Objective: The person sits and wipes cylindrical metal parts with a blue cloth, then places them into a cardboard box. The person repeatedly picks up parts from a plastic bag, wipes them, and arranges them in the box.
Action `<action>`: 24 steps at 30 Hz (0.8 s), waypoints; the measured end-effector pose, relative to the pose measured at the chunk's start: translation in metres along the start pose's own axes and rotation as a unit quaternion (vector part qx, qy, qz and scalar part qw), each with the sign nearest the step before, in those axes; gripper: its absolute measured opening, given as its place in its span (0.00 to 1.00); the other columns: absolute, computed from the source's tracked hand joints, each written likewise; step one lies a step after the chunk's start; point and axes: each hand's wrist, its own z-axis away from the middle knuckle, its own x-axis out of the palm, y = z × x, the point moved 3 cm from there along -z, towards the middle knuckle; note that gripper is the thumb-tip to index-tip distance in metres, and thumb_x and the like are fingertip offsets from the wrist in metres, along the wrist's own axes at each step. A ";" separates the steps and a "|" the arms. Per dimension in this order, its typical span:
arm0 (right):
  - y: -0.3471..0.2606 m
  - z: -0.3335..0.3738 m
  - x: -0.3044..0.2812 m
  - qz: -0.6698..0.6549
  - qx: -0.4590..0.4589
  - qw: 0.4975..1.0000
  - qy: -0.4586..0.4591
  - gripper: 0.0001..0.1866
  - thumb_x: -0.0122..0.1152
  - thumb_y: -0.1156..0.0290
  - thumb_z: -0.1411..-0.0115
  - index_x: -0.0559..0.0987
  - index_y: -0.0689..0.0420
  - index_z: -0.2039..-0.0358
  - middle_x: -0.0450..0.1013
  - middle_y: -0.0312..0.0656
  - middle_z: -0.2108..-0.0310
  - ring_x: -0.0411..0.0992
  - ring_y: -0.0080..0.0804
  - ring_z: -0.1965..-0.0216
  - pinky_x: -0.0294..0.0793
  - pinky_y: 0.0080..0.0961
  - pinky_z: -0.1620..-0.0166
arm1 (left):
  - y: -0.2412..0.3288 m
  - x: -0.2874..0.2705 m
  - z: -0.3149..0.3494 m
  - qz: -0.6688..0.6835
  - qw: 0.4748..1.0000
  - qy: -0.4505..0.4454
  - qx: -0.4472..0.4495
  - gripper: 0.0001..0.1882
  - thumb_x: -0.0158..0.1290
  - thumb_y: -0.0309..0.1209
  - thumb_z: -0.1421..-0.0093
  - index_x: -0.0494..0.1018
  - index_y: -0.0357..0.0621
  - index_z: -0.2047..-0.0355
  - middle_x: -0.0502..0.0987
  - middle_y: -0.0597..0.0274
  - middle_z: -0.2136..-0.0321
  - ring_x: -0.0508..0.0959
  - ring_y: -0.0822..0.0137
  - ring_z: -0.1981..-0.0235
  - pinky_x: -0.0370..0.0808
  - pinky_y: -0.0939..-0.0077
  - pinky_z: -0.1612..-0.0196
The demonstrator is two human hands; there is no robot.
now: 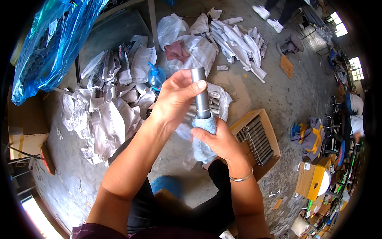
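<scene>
Grips a grey metal cylinder (202,99) near its upper end in the left hand (177,93), with fingers curled behind and thumb laid on the front. Clasps the lower end through a light blue cloth (203,151) in the right hand (223,140), with thumb pressed to the wrap and other fingers mostly hidden. Holds the cylinder nearly upright above the floor (254,95). Has an open cardboard box (260,172) of dark cylinders (258,139) near the right hand, crumpled papers (113,119) to the left, and a blue bottle (156,77) just beyond the left hand.
</scene>
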 end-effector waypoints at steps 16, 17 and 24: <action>0.000 0.002 -0.012 -0.103 -0.025 0.994 -0.039 0.14 0.62 0.63 0.43 0.71 0.60 0.66 0.72 0.38 0.73 0.74 0.30 0.71 0.73 0.26 0.66 | -0.002 0.017 0.007 0.101 0.977 -0.148 -0.114 0.19 0.48 0.32 0.38 0.65 0.29 0.50 0.73 0.49 0.54 0.73 0.60 0.52 0.67 0.65 0.44; 0.001 0.002 -0.012 -0.103 -0.022 0.994 -0.041 0.14 0.62 0.63 0.43 0.71 0.60 0.66 0.72 0.38 0.73 0.74 0.29 0.71 0.73 0.26 0.66 | -0.002 0.016 0.007 0.102 0.978 -0.142 -0.115 0.20 0.50 0.31 0.39 0.65 0.31 0.50 0.74 0.49 0.55 0.74 0.59 0.53 0.67 0.65 0.45; 0.005 -0.005 -0.018 0.038 -0.085 0.993 0.073 0.16 0.61 0.65 0.43 0.72 0.61 0.59 0.73 0.38 0.68 0.70 0.26 0.67 0.70 0.26 0.61 | -0.001 0.005 0.001 -0.053 0.997 -0.028 -0.045 0.14 0.59 0.27 0.46 0.71 0.39 0.59 0.76 0.59 0.65 0.76 0.64 0.61 0.70 0.69 0.52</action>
